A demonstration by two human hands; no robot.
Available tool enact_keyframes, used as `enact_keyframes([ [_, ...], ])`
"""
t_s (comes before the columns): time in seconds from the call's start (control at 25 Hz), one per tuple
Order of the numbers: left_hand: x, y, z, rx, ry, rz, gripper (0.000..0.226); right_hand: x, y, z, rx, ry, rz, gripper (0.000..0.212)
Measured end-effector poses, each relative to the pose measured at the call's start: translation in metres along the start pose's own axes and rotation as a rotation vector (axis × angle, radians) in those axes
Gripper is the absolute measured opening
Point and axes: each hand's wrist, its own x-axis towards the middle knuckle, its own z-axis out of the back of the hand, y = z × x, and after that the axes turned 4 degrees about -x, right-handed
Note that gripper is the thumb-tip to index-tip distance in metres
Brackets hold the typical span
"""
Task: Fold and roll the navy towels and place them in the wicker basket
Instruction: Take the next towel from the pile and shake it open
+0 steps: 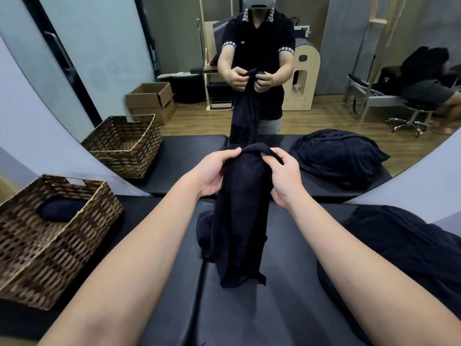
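**Inspector:** Studio room, wood floor, large mirror (311, 101) on the far wall. Black padded counter (287, 295) runs along under it. Contents?

**Assistant:** Basket (50, 245) at the left end, standing on the counter. A heap of towels (411, 250) lies at the right, unfolded. One roll (58, 211) is already in the basket.

**Inspector:** Item in hand?

**Assistant:** One towel (239, 221), held up at centre, bunched at the top. Its lower end trails onto the counter. Not yet flat, folded or rolled.

**Inspector:** State of the grip?

**Assistant:** Left hand (215, 171) has its fingers curled round the top edge. Right hand (284, 178) pinches the same edge just beside it. Both closed on cloth, hands close together.

**Inspector:** Step, in your judgement?

**Assistant:** Start of the fold on a second towel: sorting out the top edge. One roll in, the heap outstanding.

**Inspector:** Next move requires?

**Assistant:** Probably working each hand out to a corner, spreading the towel, then laying it flat on the bare counter between basket and heap. The bunched edge could hide a twist; worth checking before folding.
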Motion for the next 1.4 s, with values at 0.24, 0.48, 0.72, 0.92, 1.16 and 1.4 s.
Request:
enact_keyframes([
  [0.24,0.012,0.001,0.005,-0.085,-0.181,-0.105,0.026,-0.004,0.013,0.0,0.236,-0.069,-0.168,0.012],
  [0.48,0.026,0.001,0.01,0.205,-0.45,-0.373,0.033,0.007,0.008,0.002,0.091,-0.273,-0.157,0.027],
  [0.72,0.029,-0.008,0.018,0.015,-0.613,-0.424,0.033,0.009,0.021,0.003,0.071,-0.424,-0.139,0.032],
  [0.92,0.024,-0.011,0.01,0.2,-0.458,-0.437,0.025,0.011,0.023,-0.003,-0.015,-0.311,-0.192,0.038],
  [1.16,0.017,-0.005,-0.012,0.439,-0.307,-0.549,0.025,0.011,0.022,-0.014,0.003,-0.171,-0.235,0.024],
  [1.4,0.019,-0.008,-0.006,0.399,-0.402,-0.385,0.029,-0.012,0.039,-0.015,0.361,0.329,-0.125,0.024],
])
